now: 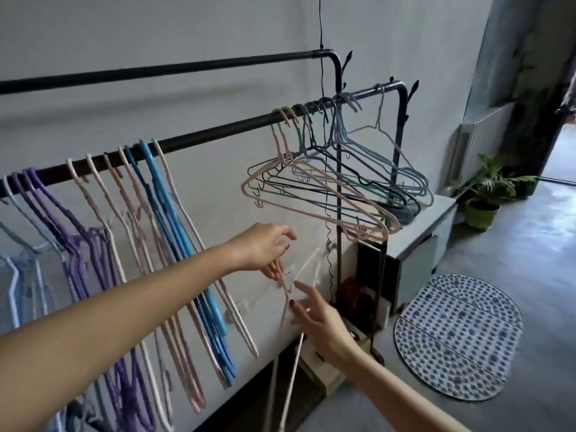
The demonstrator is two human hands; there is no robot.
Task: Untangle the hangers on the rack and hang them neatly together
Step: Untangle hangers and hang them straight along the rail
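Observation:
The front bar of a black rack carries a sorted row on its left: purple hangers, pale pink hangers and blue hangers. Further right hangs a tangled cluster of pink, black, green and grey-blue hangers. Below the bar, between the two groups, my left hand pinches a loose pale hanger near its top. My right hand reaches up from below with straight fingers touching the same hanger. The rack's rear bar is bare.
A grey cabinet stands under the rack's right end, a potted plant beyond it. A patterned oval mat lies on the floor. A black cord hangs through the tangled cluster.

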